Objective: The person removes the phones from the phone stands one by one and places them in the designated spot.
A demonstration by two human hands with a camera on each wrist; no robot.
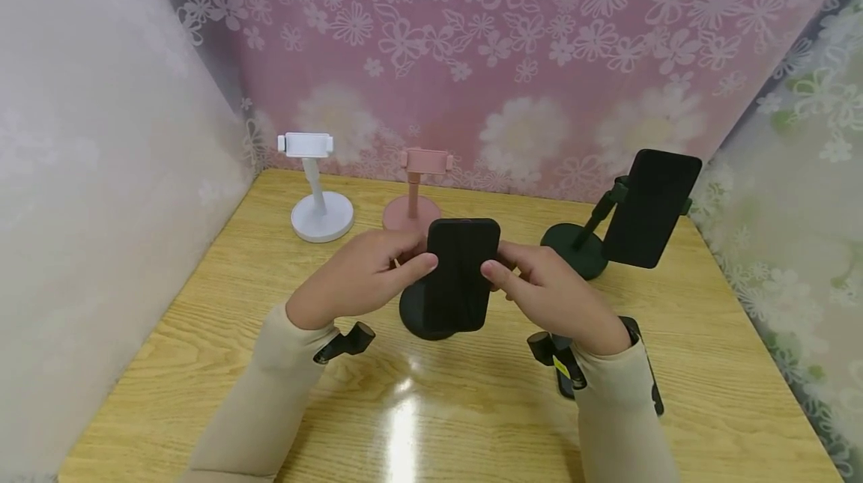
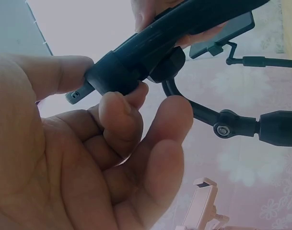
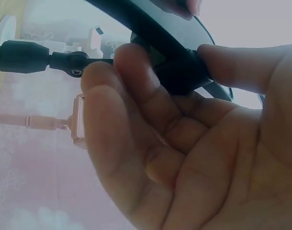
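Holding the middle phone square likely needed even pressure: left hand pinched its clamp at nine o'clock, right hand at three.

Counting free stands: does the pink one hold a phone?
No, the pink stand has a clamp with no phone in it.

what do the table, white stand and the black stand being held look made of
Table: wood or wood-look laminate, glossy, going by the grain lines and bright reflection. White stand: probably smooth plastic, judging by its even colour. Black stand: plastic or coated metal, with a low-sheen dark stem; the silvery screw at its joint looks metal.
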